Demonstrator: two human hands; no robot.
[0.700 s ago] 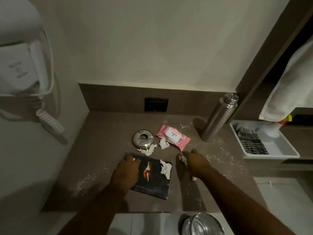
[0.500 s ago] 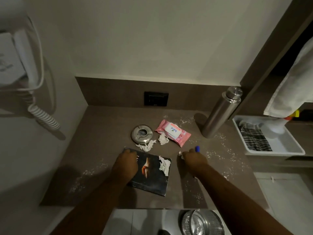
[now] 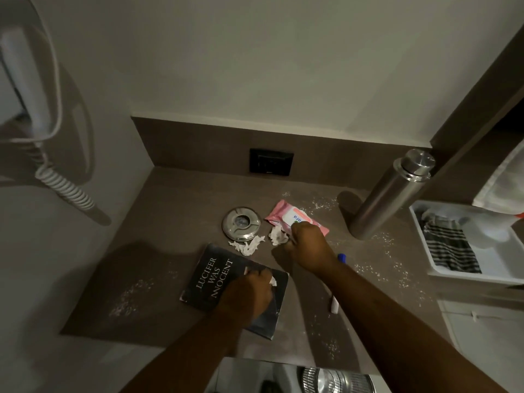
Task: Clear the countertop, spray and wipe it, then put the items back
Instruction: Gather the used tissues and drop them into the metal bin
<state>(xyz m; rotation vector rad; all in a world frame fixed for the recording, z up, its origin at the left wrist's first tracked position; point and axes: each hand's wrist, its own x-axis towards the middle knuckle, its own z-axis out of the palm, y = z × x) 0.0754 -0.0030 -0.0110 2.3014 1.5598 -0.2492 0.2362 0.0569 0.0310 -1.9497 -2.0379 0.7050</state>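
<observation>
On the brown countertop (image 3: 175,222), dusted with white crumbs, lies a black book (image 3: 211,279). My left hand (image 3: 246,296) rests on its right half, fingers curled over a crumpled tissue (image 3: 272,281). My right hand (image 3: 309,245) reaches to the near edge of a pink wipes pack (image 3: 286,217) and pinches another crumpled tissue (image 3: 278,236). A third tissue scrap (image 3: 248,246) lies below a round metal lid (image 3: 241,224). Under my right forearm is a pen, showing only its blue cap (image 3: 341,258) and white end (image 3: 334,307).
A steel bottle (image 3: 388,197) stands at the back right. Right of the counter, a white tray (image 3: 507,275) holds a striped cloth (image 3: 450,251) and a spray bottle (image 3: 487,225). A hair dryer (image 3: 28,95) hangs on the left wall. A metal bin (image 3: 334,381) is below.
My left hand slid right across the book onto the tissue lying there, uncovering the title. My right hand moved forward from the pen to the tissue beside the pink pack.
</observation>
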